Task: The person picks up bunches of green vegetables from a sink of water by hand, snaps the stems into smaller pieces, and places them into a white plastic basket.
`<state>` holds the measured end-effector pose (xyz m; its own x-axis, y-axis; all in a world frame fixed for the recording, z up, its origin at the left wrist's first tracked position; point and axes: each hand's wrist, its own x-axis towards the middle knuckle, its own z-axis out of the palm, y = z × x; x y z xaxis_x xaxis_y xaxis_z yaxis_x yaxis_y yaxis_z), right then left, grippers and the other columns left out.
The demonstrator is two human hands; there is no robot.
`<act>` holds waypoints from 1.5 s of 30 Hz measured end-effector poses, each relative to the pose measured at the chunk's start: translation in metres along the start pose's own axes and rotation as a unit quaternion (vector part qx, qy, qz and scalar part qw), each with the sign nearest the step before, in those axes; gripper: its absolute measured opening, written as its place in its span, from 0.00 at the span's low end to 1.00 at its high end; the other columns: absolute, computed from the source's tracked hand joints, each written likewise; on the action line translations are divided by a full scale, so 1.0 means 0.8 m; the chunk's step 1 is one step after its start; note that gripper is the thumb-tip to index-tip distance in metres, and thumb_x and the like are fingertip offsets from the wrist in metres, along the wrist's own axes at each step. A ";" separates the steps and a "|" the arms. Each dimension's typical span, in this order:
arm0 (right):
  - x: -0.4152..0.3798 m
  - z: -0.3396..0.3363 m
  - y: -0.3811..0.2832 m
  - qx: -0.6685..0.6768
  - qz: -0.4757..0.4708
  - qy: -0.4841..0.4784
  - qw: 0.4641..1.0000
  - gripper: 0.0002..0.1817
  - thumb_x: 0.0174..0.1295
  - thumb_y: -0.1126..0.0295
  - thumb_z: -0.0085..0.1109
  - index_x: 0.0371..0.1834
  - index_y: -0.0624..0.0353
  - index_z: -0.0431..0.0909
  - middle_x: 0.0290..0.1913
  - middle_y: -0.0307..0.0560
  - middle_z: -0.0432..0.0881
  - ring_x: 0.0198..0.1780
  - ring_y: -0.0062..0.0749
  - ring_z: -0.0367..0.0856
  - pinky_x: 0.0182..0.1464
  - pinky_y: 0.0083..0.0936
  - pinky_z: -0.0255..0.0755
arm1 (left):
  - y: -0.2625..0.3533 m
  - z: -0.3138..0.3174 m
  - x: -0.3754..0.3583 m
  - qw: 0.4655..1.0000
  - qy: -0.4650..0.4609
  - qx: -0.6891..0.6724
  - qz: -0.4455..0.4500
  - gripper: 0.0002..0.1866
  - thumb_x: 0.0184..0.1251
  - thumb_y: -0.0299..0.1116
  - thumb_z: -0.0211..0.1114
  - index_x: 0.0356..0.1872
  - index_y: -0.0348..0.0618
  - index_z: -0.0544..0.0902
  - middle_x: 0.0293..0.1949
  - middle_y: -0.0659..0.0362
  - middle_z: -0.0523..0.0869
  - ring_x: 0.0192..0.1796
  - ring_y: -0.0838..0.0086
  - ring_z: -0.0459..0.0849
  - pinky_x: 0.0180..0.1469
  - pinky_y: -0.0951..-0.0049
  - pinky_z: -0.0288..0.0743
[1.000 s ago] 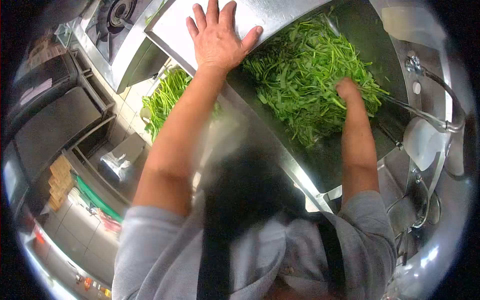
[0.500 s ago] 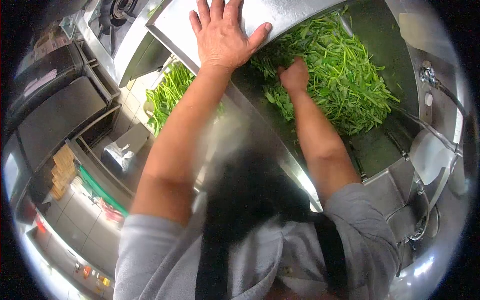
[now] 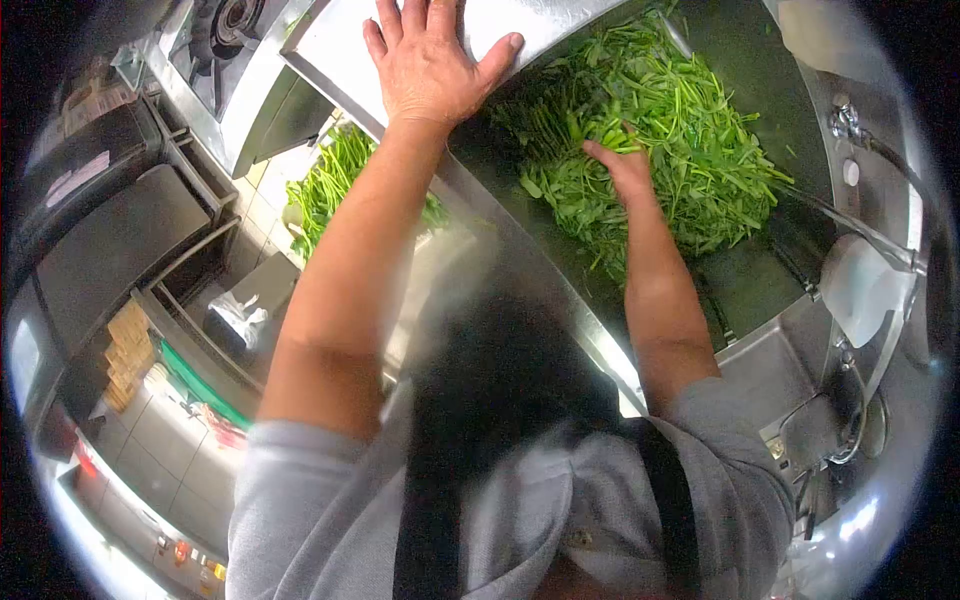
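Note:
Chopped leafy greens [image 3: 700, 150] lie heaped in a deep metal sink [image 3: 780, 290]. My right hand [image 3: 625, 168] is in the left part of the heap, its fingers curled round some stems and partly hidden by them. Flat on the bare metal counter [image 3: 335, 40] beside the sink rests my left hand [image 3: 430, 70], fingers spread, holding nothing. A second bunch of greens [image 3: 340, 180] sits lower down, left of my left forearm.
A gas burner [image 3: 235, 25] is at the upper left. Faucets [image 3: 845, 120] and a hose line the sink's right side. Dark-topped units [image 3: 125, 250] stand at the left, with a green-edged board [image 3: 200, 385] below. Tiled floor shows between them.
My right hand has moved right and slightly down within the greens, and stems now show in its grasp. My left hand stays flat on the counter; the view has shifted slightly.

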<state>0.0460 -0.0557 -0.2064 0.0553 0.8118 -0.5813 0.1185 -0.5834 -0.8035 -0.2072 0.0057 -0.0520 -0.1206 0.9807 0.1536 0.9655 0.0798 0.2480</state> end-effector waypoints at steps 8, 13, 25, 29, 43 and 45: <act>0.010 -0.005 0.029 0.023 -0.014 0.025 0.999 0.23 0.49 0.65 0.72 0.48 0.64 0.80 0.49 0.43 0.83 0.49 0.31 0.78 0.54 0.30 0.68 | -0.001 0.002 -0.002 1.000 0.007 0.012 0.007 0.39 0.57 0.59 0.63 0.65 0.44 0.70 0.71 0.41 0.63 0.74 0.41 0.54 0.73 0.43 0.45; 0.004 -0.014 0.050 0.107 -0.014 0.057 0.992 0.23 0.50 0.67 0.71 0.50 0.63 0.78 0.47 0.42 0.82 0.49 0.32 0.78 0.55 0.31 0.68 | 0.002 0.001 -0.002 1.000 0.006 0.015 0.009 0.39 0.57 0.60 0.63 0.65 0.43 0.71 0.70 0.41 0.63 0.74 0.41 0.55 0.73 0.43 0.46; -0.024 -0.032 0.035 0.236 0.070 0.096 0.964 0.32 0.45 0.62 0.74 0.55 0.64 0.77 0.54 0.47 0.80 0.54 0.40 0.76 0.58 0.39 0.67 | 0.093 0.096 -0.100 0.926 -0.238 -0.015 0.294 0.20 0.58 0.30 0.60 0.54 0.45 0.81 0.58 0.53 0.81 0.65 0.58 0.74 0.63 0.59 0.71; -0.008 -0.040 0.065 0.153 0.083 0.053 0.983 0.28 0.49 0.64 0.72 0.55 0.63 0.78 0.52 0.45 0.81 0.53 0.37 0.77 0.57 0.36 0.68 | 0.127 0.183 -0.091 0.837 -0.522 0.013 0.164 0.17 0.57 0.28 0.55 0.47 0.38 0.84 0.52 0.46 0.83 0.59 0.55 0.79 0.62 0.59 0.72; -0.039 -0.046 0.075 0.145 0.092 0.048 0.984 0.26 0.52 0.64 0.70 0.53 0.63 0.79 0.50 0.46 0.84 0.53 0.34 0.78 0.57 0.34 0.68 | 0.085 0.231 -0.056 0.750 -0.654 -0.090 -0.046 0.20 0.66 0.31 0.47 0.56 0.42 0.80 0.53 0.47 0.83 0.50 0.55 0.84 0.49 0.51 0.79; -0.080 -0.049 0.021 0.110 0.128 0.035 0.985 0.25 0.55 0.66 0.68 0.55 0.64 0.77 0.51 0.45 0.84 0.53 0.33 0.79 0.58 0.32 0.69 | 0.052 0.277 -0.058 0.765 -0.643 -0.029 0.040 0.20 0.66 0.35 0.48 0.53 0.40 0.81 0.52 0.49 0.84 0.50 0.58 0.84 0.52 0.56 0.78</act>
<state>0.0832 -0.1167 -0.1774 0.1240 0.6320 -0.7650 -0.1251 -0.7549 -0.6439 -0.1100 0.0029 -0.2611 0.3006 0.3502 -0.8871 0.9415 0.0398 0.3347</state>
